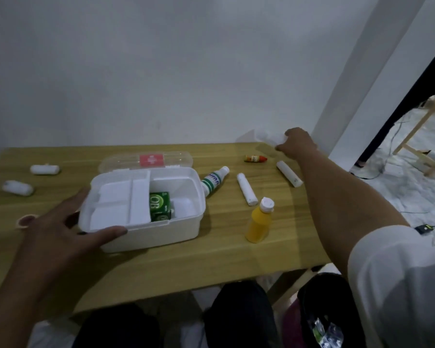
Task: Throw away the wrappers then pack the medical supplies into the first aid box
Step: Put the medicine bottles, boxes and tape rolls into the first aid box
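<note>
The white first aid box [161, 232] stands open on the wooden table, a white tray insert [121, 199] in its left half and a green carton [160, 205] beside it. My left hand [60, 234] rests open against the box's front left corner. My right hand [298, 144] reaches to the table's far right corner and is closed on a crumpled white wrapper [271, 136]. A yellow bottle [259, 222] stands right of the box. A white bottle with a green label [214, 182] lies against the box.
Two white rolls [247, 189] [289, 174] and a small red-orange tube [255, 159] lie on the right. Two more white rolls [44, 169] [17, 187] lie at the left, a tape ring [25, 221] near them. The clear lid [146, 159] lies behind the box. A black bin [329, 320] stands below.
</note>
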A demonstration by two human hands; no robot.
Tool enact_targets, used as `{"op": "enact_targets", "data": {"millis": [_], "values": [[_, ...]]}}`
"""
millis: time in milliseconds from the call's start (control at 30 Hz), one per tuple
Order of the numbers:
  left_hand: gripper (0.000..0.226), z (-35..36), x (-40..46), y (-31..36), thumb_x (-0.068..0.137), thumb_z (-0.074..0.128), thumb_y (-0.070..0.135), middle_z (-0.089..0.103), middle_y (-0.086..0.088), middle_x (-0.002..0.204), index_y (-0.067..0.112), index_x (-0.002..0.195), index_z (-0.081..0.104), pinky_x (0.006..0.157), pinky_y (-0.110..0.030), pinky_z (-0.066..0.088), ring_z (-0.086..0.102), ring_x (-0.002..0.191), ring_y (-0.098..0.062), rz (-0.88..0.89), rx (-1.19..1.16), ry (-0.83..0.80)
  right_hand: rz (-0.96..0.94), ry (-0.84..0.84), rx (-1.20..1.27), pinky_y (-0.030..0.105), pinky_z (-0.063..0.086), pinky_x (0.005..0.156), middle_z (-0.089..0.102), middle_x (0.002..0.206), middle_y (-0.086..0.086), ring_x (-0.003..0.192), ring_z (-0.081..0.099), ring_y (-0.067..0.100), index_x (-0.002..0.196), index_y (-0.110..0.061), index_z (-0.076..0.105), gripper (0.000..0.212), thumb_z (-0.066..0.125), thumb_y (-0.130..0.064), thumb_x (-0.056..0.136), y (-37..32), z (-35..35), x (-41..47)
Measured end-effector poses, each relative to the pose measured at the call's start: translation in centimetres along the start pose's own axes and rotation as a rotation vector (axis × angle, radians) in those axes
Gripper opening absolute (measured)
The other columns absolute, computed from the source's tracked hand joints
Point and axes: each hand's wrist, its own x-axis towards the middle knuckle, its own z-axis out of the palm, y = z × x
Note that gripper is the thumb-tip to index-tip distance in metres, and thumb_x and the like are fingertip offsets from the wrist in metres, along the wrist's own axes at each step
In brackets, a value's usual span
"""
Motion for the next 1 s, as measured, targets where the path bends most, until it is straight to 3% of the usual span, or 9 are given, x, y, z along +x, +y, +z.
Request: {"op": "enact_targets", "data": {"millis": [100, 267, 500, 700, 867, 1000], "values": [[0.109, -0.3, -1.9, 4.2, 0.056, 0.09, 0.051, 0.05, -0.001, 0.152, 0.031, 0.152, 0.043, 0.099, -0.049, 0.049, 0.054, 0.13, -0.026, 0.032, -0.017, 0.05, -0.059, 0.03, 0.01, 0.05, 0.048, 0.107, 0.059, 0.141, 0.015, 0.13, 0.055, 0.036, 0.134, -0.005, 0.062, 0.06, 0.082, -0.034, 0.085, -1.8, -2.3, -2.1], [0.105, -0.9, -2.6, 5.0, 0.062, 0.09, 0.051, 0.051, -0.001, 0.152, 0.028, 0.153, 0.044, 0.096, -0.038, 0.047, 0.052, 0.13, -0.02, 0.028, -0.058, 0.055, -0.167, 0.08, 0.076, 0.044, 0.047, 0.108, 0.06, 0.144, 0.016, 0.132, 0.055, 0.036, 0.14, -0.004, 0.061, 0.071, 0.087, -0.033, 0.081, -5.5, -5.7, -6.6], [0.109, -1.5, -3.0, 5.3, 0.061, 0.089, 0.057, 0.049, -0.005, 0.154, 0.024, 0.154, 0.042, 0.101, -0.048, 0.049, 0.05, 0.136, -0.028, 0.041, -0.014, 0.047, -0.366, 0.022, 0.114, 0.037, 0.043, 0.111, 0.06, 0.146, 0.017, 0.135, 0.056, 0.032, 0.141, 0.001, 0.06, 0.076, 0.09, -0.029, 0.079, -10.4, -8.8, -11.9], [0.109, -1.8, -3.1, 5.1, 0.061, 0.087, 0.061, 0.052, -0.005, 0.152, 0.023, 0.153, 0.045, 0.101, -0.045, 0.048, 0.051, 0.135, -0.028, 0.051, 0.016, 0.048, -0.541, -0.109, 0.112, 0.033, 0.047, 0.107, 0.064, 0.142, 0.011, 0.125, 0.063, 0.025, 0.14, -0.004, 0.064, 0.076, 0.094, -0.025, 0.074, -13.4, -8.0, -16.7], [0.105, -1.8, -3.1, 5.3, 0.065, 0.087, 0.058, 0.051, -0.007, 0.152, 0.022, 0.154, 0.043, 0.102, -0.046, 0.047, 0.05, 0.136, -0.03, 0.051, 0.033, 0.034, -0.645, -0.204, 0.003, 0.034, 0.051, 0.103, 0.068, 0.137, 0.007, 0.121, 0.065, 0.024, 0.138, -0.007, 0.066, 0.071, 0.092, -0.026, 0.075, -15.1, -6.1, -19.6], [0.107, -1.8, -3.1, 5.2, 0.062, 0.088, 0.06, 0.053, -0.005, 0.151, 0.023, 0.153, 0.046, 0.101, -0.043, 0.047, 0.051, 0.134, -0.028, 0.048, 0.014, 0.038, -0.669, -0.254, -0.19, 0.039, 0.056, 0.095, 0.073, 0.12, 0.004, 0.109, 0.066, 0.025, 0.126, -0.012, 0.074, 0.057, 0.09, -0.03, 0.075, -16.2, -5.3, -20.5]]}}
